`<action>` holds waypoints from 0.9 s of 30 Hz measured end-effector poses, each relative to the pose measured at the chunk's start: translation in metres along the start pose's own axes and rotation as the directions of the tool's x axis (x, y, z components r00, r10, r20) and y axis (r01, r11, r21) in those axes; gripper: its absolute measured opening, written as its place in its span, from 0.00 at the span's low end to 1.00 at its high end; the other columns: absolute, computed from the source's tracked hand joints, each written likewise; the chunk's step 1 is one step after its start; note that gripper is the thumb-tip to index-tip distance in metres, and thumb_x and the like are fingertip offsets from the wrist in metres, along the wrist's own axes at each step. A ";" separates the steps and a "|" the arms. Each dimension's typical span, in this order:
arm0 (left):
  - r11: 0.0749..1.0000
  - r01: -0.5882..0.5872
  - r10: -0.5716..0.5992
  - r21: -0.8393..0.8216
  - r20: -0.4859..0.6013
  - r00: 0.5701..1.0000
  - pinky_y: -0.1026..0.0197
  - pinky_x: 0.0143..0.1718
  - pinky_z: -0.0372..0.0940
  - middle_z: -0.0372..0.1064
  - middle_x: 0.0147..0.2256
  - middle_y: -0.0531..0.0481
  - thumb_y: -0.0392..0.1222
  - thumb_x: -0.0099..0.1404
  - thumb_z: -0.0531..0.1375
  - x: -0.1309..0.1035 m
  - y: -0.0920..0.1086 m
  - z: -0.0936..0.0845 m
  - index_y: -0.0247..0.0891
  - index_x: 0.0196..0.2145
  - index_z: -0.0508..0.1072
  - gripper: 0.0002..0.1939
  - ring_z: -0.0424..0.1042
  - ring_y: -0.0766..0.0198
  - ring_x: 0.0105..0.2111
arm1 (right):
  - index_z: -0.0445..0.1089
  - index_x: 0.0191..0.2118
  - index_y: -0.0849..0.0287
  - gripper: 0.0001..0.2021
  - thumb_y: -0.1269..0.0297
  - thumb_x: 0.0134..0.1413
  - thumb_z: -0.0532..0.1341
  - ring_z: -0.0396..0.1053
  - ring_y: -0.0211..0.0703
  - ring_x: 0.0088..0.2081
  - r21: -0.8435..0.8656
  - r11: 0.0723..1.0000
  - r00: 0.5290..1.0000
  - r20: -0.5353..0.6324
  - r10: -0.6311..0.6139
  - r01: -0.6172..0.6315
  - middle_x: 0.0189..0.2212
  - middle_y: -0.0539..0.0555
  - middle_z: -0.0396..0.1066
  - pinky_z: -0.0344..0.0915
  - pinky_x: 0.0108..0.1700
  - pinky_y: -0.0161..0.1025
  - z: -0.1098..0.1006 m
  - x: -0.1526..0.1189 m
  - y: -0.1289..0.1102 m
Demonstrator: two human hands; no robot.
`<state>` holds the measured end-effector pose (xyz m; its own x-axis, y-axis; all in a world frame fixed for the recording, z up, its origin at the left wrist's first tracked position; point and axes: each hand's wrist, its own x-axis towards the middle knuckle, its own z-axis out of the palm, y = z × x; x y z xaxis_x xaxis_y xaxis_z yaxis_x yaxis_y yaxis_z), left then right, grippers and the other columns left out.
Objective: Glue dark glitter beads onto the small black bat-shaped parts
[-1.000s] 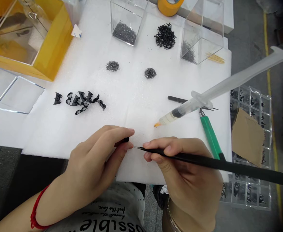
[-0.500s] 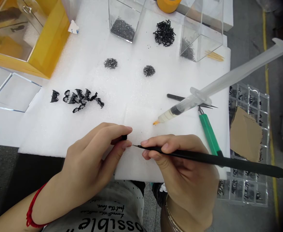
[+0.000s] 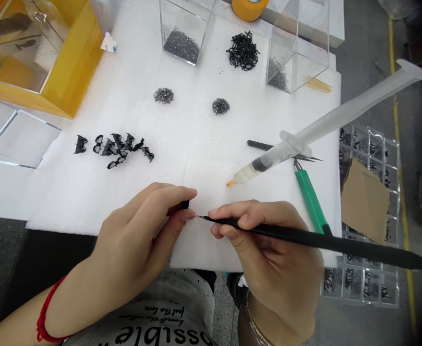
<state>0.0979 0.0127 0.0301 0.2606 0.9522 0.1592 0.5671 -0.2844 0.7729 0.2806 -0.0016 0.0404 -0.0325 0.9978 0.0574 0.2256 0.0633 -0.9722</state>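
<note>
My left hand (image 3: 138, 235) is closed, with thumb and forefinger pinching a small black piece (image 3: 185, 204) that is mostly hidden by the fingers. My right hand (image 3: 271, 254) grips slim black tweezers (image 3: 326, 240) like a pen. Their fine tip points left and ends right at the left thumb; whether it touches the piece I cannot tell. Beyond the hands lies a syringe (image 3: 257, 166) with an orange tip and pale contents. To the left, several black bat-like frame pieces (image 3: 115, 144) are grouped on the white foam sheet (image 3: 192, 129).
Two small heaps of dark glittery bits (image 3: 220, 106) and a pile of short black sticks (image 3: 243, 51) lie farther back, between clear boxes (image 3: 185, 19). Another pair of tweezers (image 3: 259, 144), a green knife (image 3: 309, 199) and toothpicks (image 3: 317, 84) are at right. A yellow box (image 3: 76, 57) stands left.
The view has shifted very slightly, so the table items sit a little farther left. Both hands keep the same pose and grip.
</note>
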 end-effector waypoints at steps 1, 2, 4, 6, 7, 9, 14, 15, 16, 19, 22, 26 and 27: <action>1.000 0.002 -0.002 0.002 0.001 1.000 0.77 0.38 0.65 0.70 0.39 0.53 0.30 0.65 0.59 0.000 0.000 0.000 0.37 0.48 0.67 0.14 0.71 0.75 0.36 | 0.64 0.38 0.53 0.14 0.79 0.53 0.63 0.75 0.37 0.33 0.003 1.000 1.000 0.003 0.002 -0.002 0.36 0.49 0.74 0.74 0.36 0.30 0.000 0.000 0.000; 1.000 0.006 -0.006 0.005 0.002 1.000 0.76 0.38 0.65 0.70 0.39 0.53 0.30 0.65 0.59 0.000 0.001 0.000 0.37 0.48 0.67 0.14 0.72 0.75 0.36 | 0.64 0.37 0.53 0.13 0.79 0.53 0.63 0.75 0.37 0.33 0.006 1.000 1.000 0.004 0.002 -0.002 0.36 0.49 0.74 0.74 0.35 0.29 0.000 0.000 0.000; 1.000 0.004 -0.004 0.003 -0.002 1.000 0.75 0.37 0.66 0.71 0.38 0.53 0.30 0.65 0.59 0.000 0.001 -0.001 0.38 0.48 0.67 0.14 0.72 0.74 0.35 | 0.64 0.37 0.52 0.13 0.78 0.53 0.63 0.75 0.37 0.32 0.012 1.000 1.000 0.003 0.017 -0.017 0.36 0.48 0.75 0.74 0.35 0.30 0.000 0.001 -0.001; 1.000 0.008 -0.008 -0.007 0.001 1.000 0.74 0.37 0.66 0.71 0.38 0.52 0.30 0.65 0.58 0.000 0.002 -0.001 0.38 0.47 0.67 0.13 0.72 0.73 0.35 | 0.64 0.37 0.52 0.12 0.78 0.54 0.63 0.75 0.38 0.32 0.009 0.999 0.999 0.003 0.037 -0.037 0.36 0.48 0.75 0.74 0.35 0.31 0.000 0.001 -0.002; 1.000 0.012 -0.012 -0.013 0.003 1.000 0.74 0.37 0.66 0.71 0.37 0.52 0.30 0.65 0.58 0.001 0.002 -0.001 0.38 0.47 0.67 0.13 0.73 0.73 0.35 | 0.64 0.37 0.51 0.13 0.78 0.54 0.63 0.75 0.38 0.32 0.007 0.999 0.999 0.005 0.044 -0.044 0.36 0.48 0.75 0.74 0.35 0.31 0.000 0.002 -0.002; 0.999 0.021 -0.020 -0.026 0.012 1.000 0.73 0.36 0.66 0.71 0.37 0.52 0.31 0.65 0.58 0.002 0.002 -0.001 0.38 0.47 0.66 0.13 0.73 0.73 0.34 | 0.65 0.37 0.51 0.12 0.78 0.54 0.63 0.75 0.37 0.32 0.006 0.999 0.999 0.007 0.047 -0.047 0.36 0.48 0.75 0.74 0.35 0.31 -0.001 0.002 -0.003; 0.999 0.026 -0.025 -0.026 0.009 1.000 0.71 0.34 0.67 0.72 0.35 0.53 0.32 0.66 0.57 0.004 0.002 -0.002 0.40 0.46 0.66 0.12 0.73 0.72 0.31 | 0.65 0.37 0.52 0.12 0.79 0.54 0.63 0.75 0.37 0.33 0.012 0.999 0.999 0.007 0.042 -0.042 0.36 0.48 0.75 0.74 0.35 0.31 0.000 0.003 -0.004; 0.999 0.028 -0.027 -0.025 0.007 1.000 0.71 0.33 0.67 0.72 0.35 0.53 0.32 0.66 0.57 0.004 0.002 -0.002 0.40 0.46 0.66 0.12 0.73 0.72 0.31 | 0.65 0.37 0.53 0.13 0.79 0.53 0.63 0.75 0.37 0.34 0.011 0.999 0.999 0.007 0.039 -0.039 0.36 0.48 0.74 0.74 0.35 0.31 0.000 0.003 -0.003; 0.999 0.030 -0.029 -0.026 0.009 1.000 0.71 0.33 0.67 0.72 0.35 0.53 0.32 0.66 0.58 0.004 0.002 -0.002 0.40 0.46 0.66 0.12 0.73 0.72 0.30 | 0.65 0.37 0.53 0.13 0.79 0.53 0.64 0.75 0.37 0.34 0.005 0.999 0.999 0.006 0.036 -0.036 0.36 0.48 0.75 0.74 0.35 0.31 -0.001 0.003 -0.003; 0.997 0.050 -0.049 -0.057 0.015 0.999 0.72 0.33 0.68 0.72 0.35 0.53 0.32 0.65 0.58 0.001 0.001 -0.001 0.41 0.46 0.67 0.12 0.74 0.73 0.30 | 0.65 0.36 0.54 0.12 0.78 0.52 0.64 0.75 0.35 0.32 -0.004 1.000 0.999 -0.024 0.025 -0.025 0.35 0.48 0.75 0.74 0.34 0.30 0.000 0.004 -0.004; 0.971 0.137 -0.136 -0.193 0.018 0.991 0.75 0.33 0.70 0.73 0.35 0.55 0.32 0.64 0.60 -0.001 0.001 -0.001 0.44 0.45 0.69 0.13 0.76 0.73 0.32 | 0.65 0.36 0.55 0.11 0.79 0.53 0.64 0.74 0.33 0.28 0.067 0.997 0.994 -0.108 0.036 -0.029 0.34 0.48 0.75 0.73 0.31 0.28 0.007 0.004 -0.008; 0.881 0.244 -0.263 -0.406 0.010 0.965 0.74 0.35 0.73 0.76 0.33 0.58 0.30 0.60 0.64 0.001 0.002 -0.002 0.45 0.39 0.71 0.12 0.78 0.70 0.32 | 0.65 0.40 0.55 0.10 0.78 0.57 0.61 0.71 0.33 0.23 0.287 0.956 0.941 -0.304 0.146 -0.056 0.30 0.47 0.74 0.72 0.28 0.32 0.026 0.006 -0.015; 0.856 0.262 -0.291 -0.447 0.003 0.957 0.74 0.34 0.74 0.76 0.32 0.58 0.30 0.59 0.65 0.002 0.002 -0.002 0.45 0.37 0.72 0.12 0.78 0.69 0.32 | 0.65 0.40 0.54 0.10 0.77 0.58 0.61 0.71 0.33 0.23 0.341 0.938 0.925 -0.338 0.176 -0.054 0.28 0.46 0.73 0.71 0.28 0.33 0.031 0.007 -0.016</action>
<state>0.0978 0.0142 0.0336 0.0870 0.9934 -0.0745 0.2042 0.0554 0.9774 0.2461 0.0038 0.0495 0.3388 0.9400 -0.0411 -0.1190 -0.0006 -0.9929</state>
